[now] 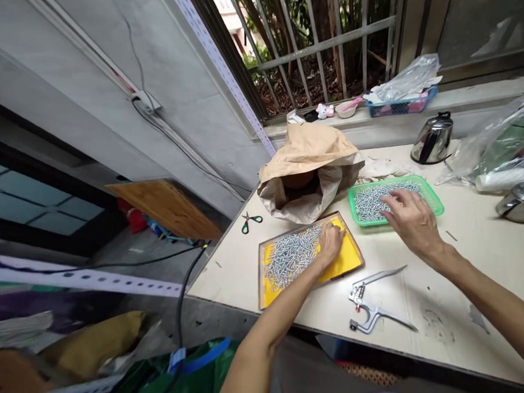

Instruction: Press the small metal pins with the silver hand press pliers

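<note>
A shallow tray (348, 255) with a yellow bottom and a brown rim holds a spread of small silvery screws (292, 256). My left hand (330, 244) is down in this tray at the right side of the screws. Its fingers are curled together, and whatever they hold is hidden. A green plastic basket (435, 205), behind and to the right, contains more of the small metal pieces (370, 202). Over its front edge hovers my right hand (412, 223), thumb and fingers apart, with nothing visible between them.
Metal snap pliers (372, 311) lie in front of the tray. Green-handled scissors (251, 221) are at the table's left edge. Behind the tray stands an open brown paper bag (309, 158). A steel kettle (432, 137) and a plastic bag (485, 154) sit further right.
</note>
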Demonstrator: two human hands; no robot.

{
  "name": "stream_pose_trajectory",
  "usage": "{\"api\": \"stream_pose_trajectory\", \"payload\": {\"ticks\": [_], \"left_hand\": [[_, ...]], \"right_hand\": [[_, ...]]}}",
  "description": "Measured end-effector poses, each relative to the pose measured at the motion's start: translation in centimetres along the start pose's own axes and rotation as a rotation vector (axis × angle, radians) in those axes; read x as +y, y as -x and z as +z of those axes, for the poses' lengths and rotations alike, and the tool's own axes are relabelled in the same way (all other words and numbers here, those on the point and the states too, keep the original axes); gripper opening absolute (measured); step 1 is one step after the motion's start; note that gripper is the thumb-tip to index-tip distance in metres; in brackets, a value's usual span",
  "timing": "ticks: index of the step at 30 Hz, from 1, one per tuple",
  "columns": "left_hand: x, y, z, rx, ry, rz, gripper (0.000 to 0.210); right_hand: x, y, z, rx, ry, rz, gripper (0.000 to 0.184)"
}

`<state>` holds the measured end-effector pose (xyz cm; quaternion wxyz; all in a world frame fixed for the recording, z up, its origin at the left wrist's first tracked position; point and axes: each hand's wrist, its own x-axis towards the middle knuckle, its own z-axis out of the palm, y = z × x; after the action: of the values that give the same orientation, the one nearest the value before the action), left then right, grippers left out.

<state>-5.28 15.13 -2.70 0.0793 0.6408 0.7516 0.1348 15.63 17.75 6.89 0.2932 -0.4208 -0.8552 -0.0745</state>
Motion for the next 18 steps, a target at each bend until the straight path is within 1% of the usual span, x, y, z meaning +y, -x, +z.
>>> {"api": "stream_pose_trajectory", "payload": {"ticks": [1,3,5,6,8,10,12,14,16,18], "left_hand": [[0.3,-0.4,0.2,-0.021,0.001,-0.016,0.017],[0.7,-1.0,0.1,-0.048,0.018,-0.036,0.015],[0.7,-1.2,-0.4,-0.066,0.028,-0.055,0.018],[0.5,-1.0,-0.7,-0.073,0.032,-0.060,0.019],[0.2,0.2,-1.4,-0.083,0.086,-0.069,0.018],[-0.1,2.4,-2.0,-0.120,0.222,-0.096,0.013],[-0.1,5.3,-2.6,-0.231,0.409,-0.172,0.007],[0.3,8.3,-3.1,-0.399,0.568,-0.282,0.003],[0.8,10.9,-3.6,-0.548,0.672,-0.385,0.004],[1.3,12.7,-3.7,-0.641,0.711,-0.455,0.008]], "right_hand": [[-0.1,0.5,-0.2,-0.007,0.003,-0.015,0.024],[-0.9,2.6,-0.3,-0.100,-0.090,-0.099,0.022],[-2.1,5.7,-0.1,-0.286,-0.239,-0.175,0.017],[-2.7,7.5,0.0,-0.389,-0.285,-0.181,0.016],[-3.6,10.7,0.1,-0.582,-0.341,-0.161,0.016],[-4.2,13.3,0.2,-0.704,-0.358,-0.126,0.013],[-4.4,15.0,0.3,-0.743,-0.353,-0.087,0.011],[-4.5,15.9,0.6,-0.739,-0.324,-0.050,0.012],[-4.6,16.3,0.7,-0.734,-0.292,-0.037,0.013],[-4.7,16.3,0.8,-0.731,-0.270,-0.043,0.015]]}}
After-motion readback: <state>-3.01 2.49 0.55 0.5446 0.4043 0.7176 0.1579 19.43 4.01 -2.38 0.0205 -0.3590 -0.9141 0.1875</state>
